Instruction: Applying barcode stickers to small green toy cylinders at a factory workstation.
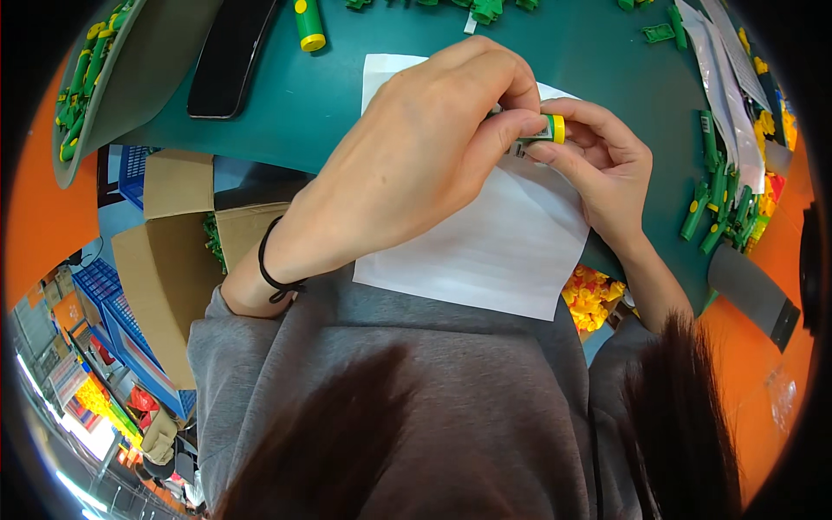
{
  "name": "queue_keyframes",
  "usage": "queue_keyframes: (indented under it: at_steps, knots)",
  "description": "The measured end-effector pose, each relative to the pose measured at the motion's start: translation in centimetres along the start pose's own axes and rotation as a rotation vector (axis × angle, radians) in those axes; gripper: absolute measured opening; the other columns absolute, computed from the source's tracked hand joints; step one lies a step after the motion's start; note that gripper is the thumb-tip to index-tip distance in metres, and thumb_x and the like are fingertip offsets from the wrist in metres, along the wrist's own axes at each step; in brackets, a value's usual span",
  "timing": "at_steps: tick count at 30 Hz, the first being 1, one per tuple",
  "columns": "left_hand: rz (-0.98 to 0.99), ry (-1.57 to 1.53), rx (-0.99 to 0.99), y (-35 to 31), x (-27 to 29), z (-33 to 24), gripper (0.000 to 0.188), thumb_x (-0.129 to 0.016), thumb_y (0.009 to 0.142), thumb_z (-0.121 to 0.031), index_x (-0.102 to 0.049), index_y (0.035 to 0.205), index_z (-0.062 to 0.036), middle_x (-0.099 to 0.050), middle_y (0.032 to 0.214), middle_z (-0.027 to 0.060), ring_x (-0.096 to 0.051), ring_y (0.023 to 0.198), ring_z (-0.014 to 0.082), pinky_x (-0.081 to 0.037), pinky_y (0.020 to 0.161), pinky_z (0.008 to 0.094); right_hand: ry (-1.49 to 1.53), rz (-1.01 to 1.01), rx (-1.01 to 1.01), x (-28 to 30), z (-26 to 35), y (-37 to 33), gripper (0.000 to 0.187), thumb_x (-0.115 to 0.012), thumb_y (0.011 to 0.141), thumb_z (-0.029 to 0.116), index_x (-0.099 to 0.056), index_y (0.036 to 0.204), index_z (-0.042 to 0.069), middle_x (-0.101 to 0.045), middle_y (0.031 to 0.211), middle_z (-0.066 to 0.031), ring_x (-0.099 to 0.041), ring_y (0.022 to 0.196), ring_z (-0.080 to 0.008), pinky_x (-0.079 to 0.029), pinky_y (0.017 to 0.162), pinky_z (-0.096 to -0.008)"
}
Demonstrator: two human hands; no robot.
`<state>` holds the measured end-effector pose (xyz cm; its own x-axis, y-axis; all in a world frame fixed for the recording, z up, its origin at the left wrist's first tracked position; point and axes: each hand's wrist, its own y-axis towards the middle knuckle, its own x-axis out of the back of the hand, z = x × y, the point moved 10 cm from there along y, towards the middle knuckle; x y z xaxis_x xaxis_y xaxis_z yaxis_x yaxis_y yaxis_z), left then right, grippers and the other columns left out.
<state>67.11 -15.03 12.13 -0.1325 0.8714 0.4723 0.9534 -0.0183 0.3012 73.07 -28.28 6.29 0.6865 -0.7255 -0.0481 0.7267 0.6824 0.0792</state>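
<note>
One view, from left camera on person's head. Faces down, past dark hair very near lens and gray top, to left hand and right hand, close up, over green table. Very wide look: straight edges bend near round rim.

Tube over the paper sheet, phone on the table at left, loose tubes at right.

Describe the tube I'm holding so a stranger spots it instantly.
On the green table, find the white sheet. Over it, where your left grip meets your right grip, is a green tube with a yellow end, the only one held.
</note>
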Motion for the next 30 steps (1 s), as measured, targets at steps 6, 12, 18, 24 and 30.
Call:
queue_keyframes:
  at_steps: [6,12,18,24,30]
  knots:
    - [0.084,0.095,-0.002,0.5,-0.2,-0.1,0.01,-0.071,0.091,-0.002,-0.065,0.099,0.0021,-0.066,0.099,0.0088,-0.063,0.086,0.0194,-0.051,0.076,0.0289,0.006,0.026,-0.012,-0.2,0.0,0.0,0.037,-0.074,0.085,-0.011,-0.065,0.121,-0.008,-0.068,0.119,-0.015,-0.068,0.108,-0.0198,-0.058,0.098,-0.0322]
    - [0.108,0.121,-0.004,0.6,-0.3,0.0,0.01,-0.071,0.091,-0.001,-0.065,0.098,0.0022,-0.065,0.096,0.0092,-0.063,0.083,0.0192,-0.051,0.073,0.0288,-0.007,0.037,-0.032,-0.4,-0.1,-0.1,0.037,-0.073,0.086,-0.011,-0.065,0.122,-0.008,-0.067,0.12,-0.0143,-0.068,0.109,-0.0192,-0.058,0.098,-0.0322]
    - [0.087,0.073,-0.052,0.9,-0.3,0.2,0.012,-0.072,0.09,-0.001,-0.065,0.098,0.0021,-0.067,0.094,0.0077,-0.065,0.085,0.0173,-0.053,0.077,0.0277,-0.056,0.039,-0.014,-0.1,0.0,-0.2,0.04,-0.074,0.084,-0.011,-0.065,0.123,-0.008,-0.067,0.122,-0.0153,-0.067,0.109,-0.0199,-0.058,0.097,-0.0321]
    - [-0.142,-0.19,-0.076,1.1,1.1,0.8,0.022,-0.073,0.092,-0.016,-0.067,0.104,0.0008,-0.068,0.081,0.0124,-0.069,0.071,0.0221,-0.053,0.062,0.0322,-0.034,0.04,0.007,0.0,0.0,-0.3,0.042,-0.074,0.081,-0.014,-0.065,0.122,-0.008,-0.065,0.124,-0.0167,-0.065,0.111,-0.0229,-0.056,0.097,-0.0338]
    - [0.209,-0.159,0.271,0.0,-1.8,2.9,0.028,-0.063,0.103,-0.026,-0.07,0.106,0.0015,-0.067,0.076,0.0041,-0.062,0.07,0.0069,-0.049,0.062,0.024,-0.146,0.107,0.222,-0.3,1.4,0.1,0.04,-0.078,0.079,-0.011,-0.07,0.118,-0.005,-0.063,0.123,-0.0137,-0.063,0.111,-0.0212,-0.053,0.097,-0.0334]
